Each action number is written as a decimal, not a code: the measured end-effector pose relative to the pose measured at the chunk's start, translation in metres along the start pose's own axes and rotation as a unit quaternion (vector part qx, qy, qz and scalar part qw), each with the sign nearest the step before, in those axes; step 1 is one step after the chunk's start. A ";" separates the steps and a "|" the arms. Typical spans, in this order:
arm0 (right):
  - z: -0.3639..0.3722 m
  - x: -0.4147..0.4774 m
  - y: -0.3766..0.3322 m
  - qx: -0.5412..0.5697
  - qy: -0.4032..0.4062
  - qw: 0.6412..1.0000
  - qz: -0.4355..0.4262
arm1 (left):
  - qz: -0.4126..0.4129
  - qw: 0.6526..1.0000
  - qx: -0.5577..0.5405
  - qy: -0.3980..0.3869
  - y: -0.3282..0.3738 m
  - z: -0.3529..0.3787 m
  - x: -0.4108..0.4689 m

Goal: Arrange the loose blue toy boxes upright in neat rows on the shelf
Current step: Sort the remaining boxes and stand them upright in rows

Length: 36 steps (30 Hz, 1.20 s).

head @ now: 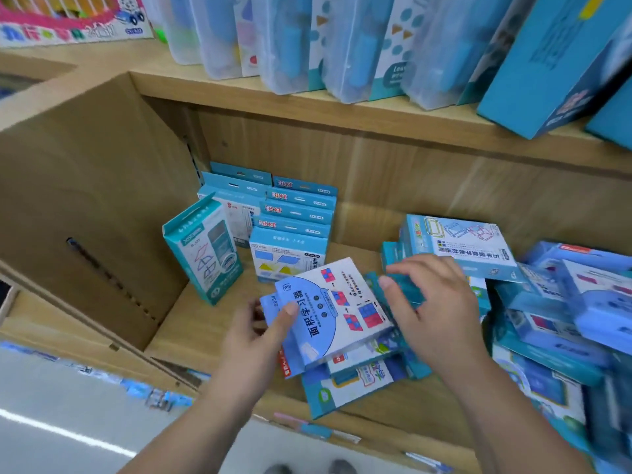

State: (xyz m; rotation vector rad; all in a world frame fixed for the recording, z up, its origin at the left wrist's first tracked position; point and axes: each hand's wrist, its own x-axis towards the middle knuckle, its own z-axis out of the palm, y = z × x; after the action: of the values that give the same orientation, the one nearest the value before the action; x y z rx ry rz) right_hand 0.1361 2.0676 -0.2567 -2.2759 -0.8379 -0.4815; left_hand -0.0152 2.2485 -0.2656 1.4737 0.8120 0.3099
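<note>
**A:** What is the person's left hand point(261, 336) doing, just below the middle of the frame?

**B:** It is gripping a white-and-blue toy box point(337, 313) by its near-left corner. The thumb is pressing on the printed face, and the box is tilting face-up.

**A:** And the right hand point(434, 302)?

**B:** It is sitting just right of that box, with thumb and fingers curling round the edge of a small teal box point(405, 290). Motion blur is hiding the finer grip.

**A:** What is lying beneath them?

**B:** More flat boxes point(355, 381) are lying face-up at the front edge of the wooden shelf point(205, 323), partly under the held one.

**A:** Is anything standing?

**B:** Yes. Upright boxes point(294, 220) are standing in rows toward the back, left of centre. One tall teal box point(205, 248) is standing on end just left of them.

**A:** And the right side?

**B:** A loose pile of blue boxes point(564, 319) is filling the right edge. A box printed with frame shapes point(465, 244) is resting on top, behind the right hand.

**A:** Above?

**B:** Clear plastic cases point(290, 42) are standing along the upper shelf at the top of the frame.
</note>
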 end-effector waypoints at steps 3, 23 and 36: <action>0.002 -0.028 -0.003 0.007 0.003 0.997 0.076 | -0.049 0.988 -0.076 -0.126 0.002 0.012 -0.003; -0.010 -0.076 -0.037 0.124 -0.139 0.918 0.351 | -0.102 0.981 -0.035 -0.160 0.004 0.010 0.009; -0.003 -0.092 -0.035 0.335 -0.250 0.825 0.380 | -0.088 0.983 -0.022 -0.159 -0.004 -0.001 -0.015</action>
State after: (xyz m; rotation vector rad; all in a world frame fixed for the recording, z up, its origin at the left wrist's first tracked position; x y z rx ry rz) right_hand 0.0452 2.0458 -0.2869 -1.8327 -0.1823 0.7044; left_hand -0.0276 2.2391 -0.2647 1.3545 0.6664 -0.0420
